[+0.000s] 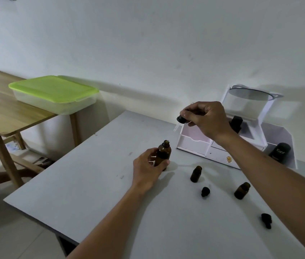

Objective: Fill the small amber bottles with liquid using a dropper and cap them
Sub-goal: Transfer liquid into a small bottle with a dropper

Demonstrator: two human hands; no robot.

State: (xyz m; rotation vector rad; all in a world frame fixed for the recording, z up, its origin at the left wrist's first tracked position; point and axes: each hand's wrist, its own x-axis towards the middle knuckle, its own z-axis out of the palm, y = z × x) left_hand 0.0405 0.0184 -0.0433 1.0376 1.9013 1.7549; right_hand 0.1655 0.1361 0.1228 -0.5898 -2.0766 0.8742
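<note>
My left hand point(148, 169) grips a larger amber bottle point(163, 153) that stands open on the grey table point(84, 184). Above and to its right, my right hand point(206, 118) holds a dropper point(180, 121) by its black cap, the clear glass tube pointing down-left, clear of the bottle's mouth. Two small amber bottles stand uncapped to the right: one point(196, 173) near the middle, another point(242, 190) further right. A black dropper cap point(205, 191) lies between them, and a second black cap point(266, 220) lies nearer the front right.
A white organizer with small drawers point(194, 141) and a mirror point(249, 94) stands at the table's back right, holding dark bottles point(279, 152). To the left, a wooden table point(2, 113) carries a clear box with a green lid point(54, 90). A white wall rises behind.
</note>
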